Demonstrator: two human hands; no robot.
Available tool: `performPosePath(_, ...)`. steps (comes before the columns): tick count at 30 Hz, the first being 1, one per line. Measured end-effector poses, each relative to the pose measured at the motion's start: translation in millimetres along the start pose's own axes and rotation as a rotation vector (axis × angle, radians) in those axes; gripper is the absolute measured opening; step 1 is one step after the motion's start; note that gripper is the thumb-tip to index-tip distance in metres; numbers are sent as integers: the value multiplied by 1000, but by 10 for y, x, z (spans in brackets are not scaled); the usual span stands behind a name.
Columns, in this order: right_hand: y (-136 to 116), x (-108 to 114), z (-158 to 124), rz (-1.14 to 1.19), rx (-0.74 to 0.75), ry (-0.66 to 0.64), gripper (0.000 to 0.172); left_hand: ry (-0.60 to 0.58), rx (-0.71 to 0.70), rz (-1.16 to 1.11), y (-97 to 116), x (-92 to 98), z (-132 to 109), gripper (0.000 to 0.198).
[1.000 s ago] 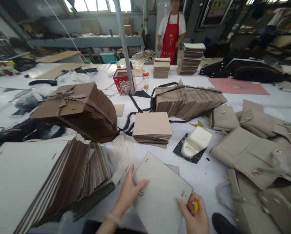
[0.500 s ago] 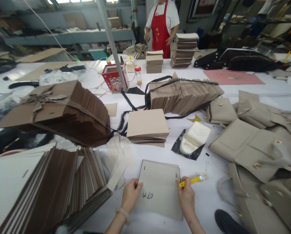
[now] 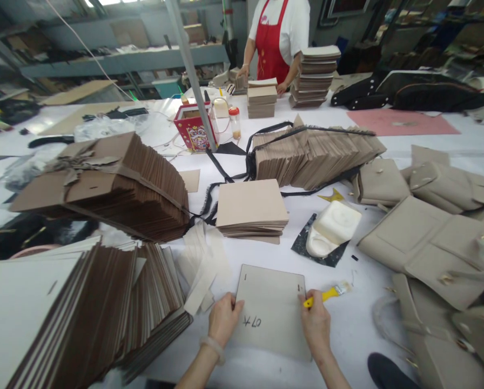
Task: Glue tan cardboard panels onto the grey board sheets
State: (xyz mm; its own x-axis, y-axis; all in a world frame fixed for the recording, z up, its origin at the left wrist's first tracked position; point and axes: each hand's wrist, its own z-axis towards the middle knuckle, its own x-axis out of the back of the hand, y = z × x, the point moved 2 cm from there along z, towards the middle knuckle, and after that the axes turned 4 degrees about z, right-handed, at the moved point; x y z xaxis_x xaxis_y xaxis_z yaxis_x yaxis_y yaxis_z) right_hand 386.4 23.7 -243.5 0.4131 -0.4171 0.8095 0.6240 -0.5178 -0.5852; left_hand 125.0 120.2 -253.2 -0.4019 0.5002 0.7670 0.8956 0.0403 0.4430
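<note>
Spanning the space between both hands in the head view, the card (image 3: 272, 302) is held by its two side edges at the table's (image 3: 266, 254) near side, written face up. The left edge is pinched by the left hand (image 3: 224, 317), fingers curled in; whether tips are tucked under cannot be told. By the right hand (image 3: 315, 320), the right edge is gripped and the brush (image 3: 325, 296) clasped too, bristles turned outward, probably so that the card is kept clear of them. The edge grip likely lets the card be squared without its face being covered. The tub (image 3: 335, 227) is set on a black sheet (image 3: 301, 240), probably so drips are caught, within right-hand reach. The brown boards (image 3: 156, 189) are tied with a strip, presumably against sliding. Bags (image 3: 440, 232) are heaped at right, apart from the card.
</note>
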Motion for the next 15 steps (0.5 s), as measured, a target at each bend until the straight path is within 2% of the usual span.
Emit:
performPosePath(5,2,-10,-4,-68,52,1,54,-6,4,51,54,56,-11,22)
performPosePath(11,40,-38,-12,-161,70,-48,53,148,-143,-45,101,70,-107,15)
performPosePath(15,121,-67,22,-213,80,-74,50,181,-201,-36,127,68,-163,16)
